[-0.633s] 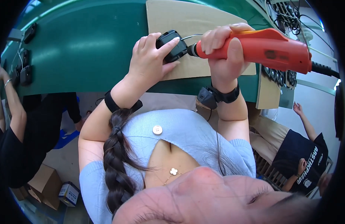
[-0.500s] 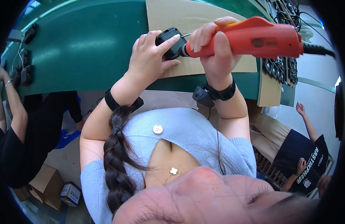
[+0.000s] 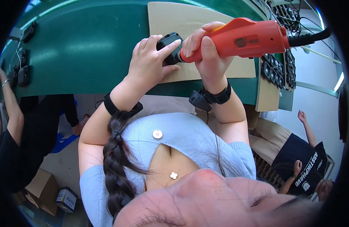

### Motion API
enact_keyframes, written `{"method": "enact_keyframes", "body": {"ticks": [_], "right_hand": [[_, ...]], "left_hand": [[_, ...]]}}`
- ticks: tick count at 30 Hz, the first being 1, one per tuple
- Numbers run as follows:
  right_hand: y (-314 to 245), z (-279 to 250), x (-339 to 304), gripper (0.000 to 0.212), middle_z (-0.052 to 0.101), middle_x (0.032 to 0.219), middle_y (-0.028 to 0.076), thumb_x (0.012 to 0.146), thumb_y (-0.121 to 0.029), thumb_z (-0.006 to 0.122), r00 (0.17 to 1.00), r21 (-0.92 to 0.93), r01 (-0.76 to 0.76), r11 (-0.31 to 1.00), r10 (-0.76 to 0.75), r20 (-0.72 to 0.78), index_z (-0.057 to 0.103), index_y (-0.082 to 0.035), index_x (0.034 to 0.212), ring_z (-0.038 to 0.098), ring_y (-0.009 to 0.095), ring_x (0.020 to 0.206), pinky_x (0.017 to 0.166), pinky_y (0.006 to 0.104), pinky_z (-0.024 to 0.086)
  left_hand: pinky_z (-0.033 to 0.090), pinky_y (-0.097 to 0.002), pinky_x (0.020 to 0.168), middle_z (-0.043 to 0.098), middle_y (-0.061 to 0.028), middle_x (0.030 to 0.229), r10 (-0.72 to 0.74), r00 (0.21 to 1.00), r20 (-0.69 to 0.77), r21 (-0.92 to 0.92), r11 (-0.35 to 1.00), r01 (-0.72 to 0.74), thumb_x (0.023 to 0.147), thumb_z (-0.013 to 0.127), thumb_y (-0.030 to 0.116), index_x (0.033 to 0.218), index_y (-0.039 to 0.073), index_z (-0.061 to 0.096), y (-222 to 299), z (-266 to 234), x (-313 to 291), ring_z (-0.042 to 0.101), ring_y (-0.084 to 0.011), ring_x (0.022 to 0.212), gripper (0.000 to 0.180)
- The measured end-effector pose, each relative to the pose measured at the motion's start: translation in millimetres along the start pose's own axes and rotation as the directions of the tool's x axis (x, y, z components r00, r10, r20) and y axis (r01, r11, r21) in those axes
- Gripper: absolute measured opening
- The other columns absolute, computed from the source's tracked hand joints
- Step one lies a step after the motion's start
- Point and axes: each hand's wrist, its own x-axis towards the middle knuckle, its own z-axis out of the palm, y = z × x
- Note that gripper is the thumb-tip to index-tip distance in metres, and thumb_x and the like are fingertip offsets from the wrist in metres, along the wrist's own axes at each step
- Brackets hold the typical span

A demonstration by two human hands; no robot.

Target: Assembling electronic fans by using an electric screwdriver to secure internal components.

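Note:
My left hand [image 3: 152, 56] is closed round a small black plastic device [image 3: 169, 39], thumb on the near side and index finger across its top. It rests on a sheet of brown cardboard [image 3: 220, 72]. In my right hand [image 3: 208, 49] lies a red electric screwdriver [image 3: 246, 38], held nearly level with its black cable leading off to the right. The tool's dark nose meets the right side of the device. Whether the bit sits in a screw cannot be made out, since fingers cover part of it. Each wrist wears a black strap; a small camera [image 3: 199, 100] hangs from the right one.
The cardboard covers part of a green tabletop [image 3: 83, 56]. Several black devices [image 3: 272, 70] stand in rows at the right, with tangled cables [image 3: 288, 17] behind. More black devices [image 3: 24, 75] lie far left. One person [image 3: 27, 125] is at left, another [image 3: 295, 159] at lower right.
The screwdriver's rear end has swung a little left and its cable has risen. My right hand has shifted slightly left with it. My left hand still holds the device.

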Motion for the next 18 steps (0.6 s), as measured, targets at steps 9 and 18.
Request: {"method": "enact_keyframes", "body": {"ticks": [9, 18], "right_hand": [[8.7, -0.3, 1.2, 0.017, 0.060, 0.071, 0.008, 0.090, -0.004, 0.060, 0.988, -0.149, 0.077, 0.986, -0.055, 0.144, 0.053, -0.004, 0.106, 0.057, 0.015, 0.056, 0.053, 0.0273, 0.050], [-1.5, 4.1, -4.1, 0.017, 0.058, 0.070, 0.007, 0.091, -0.006, 0.059, 0.998, -0.143, -0.008, 0.990, 0.016, 0.057, 0.052, -0.004, 0.106, 0.056, 0.014, 0.057, 0.056, 0.0283, 0.050]], "left_hand": [[0.043, -0.0455, 0.096, 0.053, -0.0146, 0.120, 0.016, 1.000, 0.018, -0.013, 1.000, -0.015, 0.071, 0.081, 0.036, 0.126, 0.022, 0.063, 0.7, 3.4, 1.8, 0.052, -0.0328, 0.110, 0.059], [0.044, -0.0435, 0.095, 0.053, -0.0157, 0.118, 0.033, 0.999, 0.011, 0.010, 0.999, -0.033, 0.072, 0.081, 0.035, 0.125, 0.022, 0.064, 5.1, 8.5, 4.5, 0.053, -0.0324, 0.108, 0.057]]}}
